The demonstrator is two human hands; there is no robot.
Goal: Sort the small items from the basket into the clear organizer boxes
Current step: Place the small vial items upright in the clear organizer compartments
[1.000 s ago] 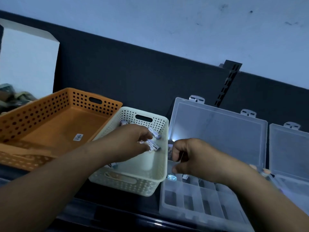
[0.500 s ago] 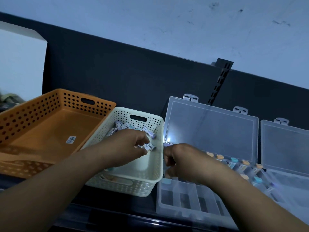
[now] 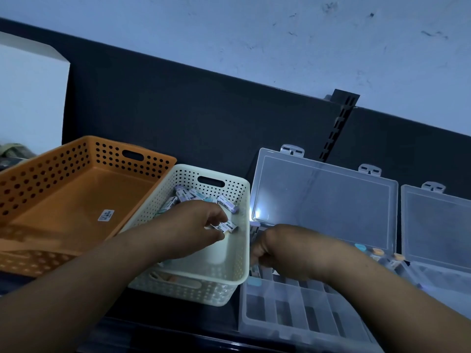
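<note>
A cream perforated basket (image 3: 243, 240) sits in the middle and holds several small labelled tubes (image 3: 190, 194) at its far end. My left hand (image 3: 193, 225) is inside the basket, fingers pinched on one small labelled tube (image 3: 226, 227). A clear organizer box (image 3: 305, 317) with open lid (image 3: 323, 200) lies to the right. My right hand (image 3: 283, 250) hovers over its far-left compartments with fingers curled; what they hold is hidden. Capped items (image 3: 377, 253) stand along the box's far row.
An empty orange perforated basket (image 3: 76, 189) with a sticker stands at left, touching the cream one. A second clear organizer box (image 3: 438, 225) is open at far right. A dark back panel and slotted upright (image 3: 339, 126) rise behind. A white box (image 3: 28, 98) stands far left.
My right hand has shifted left and closer to the cream basket's edge. My left hand stays in the basket on the tube. The camera view has tilted slightly.
</note>
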